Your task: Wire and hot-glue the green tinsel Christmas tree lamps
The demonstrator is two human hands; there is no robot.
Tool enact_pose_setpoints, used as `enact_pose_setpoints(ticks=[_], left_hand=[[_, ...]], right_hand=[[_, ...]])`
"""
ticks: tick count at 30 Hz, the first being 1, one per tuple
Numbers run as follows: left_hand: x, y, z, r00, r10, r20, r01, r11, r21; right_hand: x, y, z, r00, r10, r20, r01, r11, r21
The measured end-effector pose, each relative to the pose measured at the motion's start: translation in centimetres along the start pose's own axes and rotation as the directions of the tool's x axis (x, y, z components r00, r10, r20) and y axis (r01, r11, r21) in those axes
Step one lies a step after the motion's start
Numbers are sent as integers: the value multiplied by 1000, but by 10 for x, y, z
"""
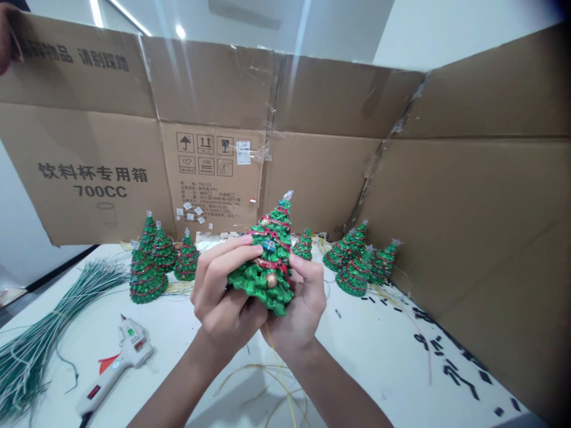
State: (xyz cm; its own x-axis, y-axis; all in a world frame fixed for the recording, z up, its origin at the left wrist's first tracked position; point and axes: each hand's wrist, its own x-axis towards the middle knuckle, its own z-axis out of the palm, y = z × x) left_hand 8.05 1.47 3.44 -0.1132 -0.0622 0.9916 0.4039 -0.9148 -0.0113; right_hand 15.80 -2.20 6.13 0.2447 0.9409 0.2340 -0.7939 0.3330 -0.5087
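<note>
Forearms (178, 380) nearest; left hand (220, 291) and right hand (307, 294) both wrapped around the decorated tree (279, 238), held tilted above the white table (375, 351). Yellow wire (289, 399) trails below, attachment unclear. Judged risks: snagged loops could tug the tree; finger pressure could dislodge ornaments (272, 280).

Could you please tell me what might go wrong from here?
The loose yellow wires below the held tree might snag and tug at it. The glue gun lies to the person's left; if it is hot, which I cannot tell, it could burn a straying arm. A fingertip of the left hand sits right beside the blue gift ornament, so pressing hard might dislodge it.
</note>
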Motion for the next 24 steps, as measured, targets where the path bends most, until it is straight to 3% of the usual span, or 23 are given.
enact_pose_setpoints(ticks=[5, 13, 24], left_hand=[[1, 0, -2, 999, -7, 31, 8, 1000, -8], [-4, -1, -6, 996, -49, 68, 51, 998, -23], [9, 2, -12, 991, 22, 129, -19, 1000, -25]], right_hand=[[-1, 2, 0, 999, 32, 20, -32, 999, -11], [-2, 5, -1, 999, -44, -20, 43, 998, -36], [-5, 2, 3, 1000, -6, -16, 7, 1000, 4]])
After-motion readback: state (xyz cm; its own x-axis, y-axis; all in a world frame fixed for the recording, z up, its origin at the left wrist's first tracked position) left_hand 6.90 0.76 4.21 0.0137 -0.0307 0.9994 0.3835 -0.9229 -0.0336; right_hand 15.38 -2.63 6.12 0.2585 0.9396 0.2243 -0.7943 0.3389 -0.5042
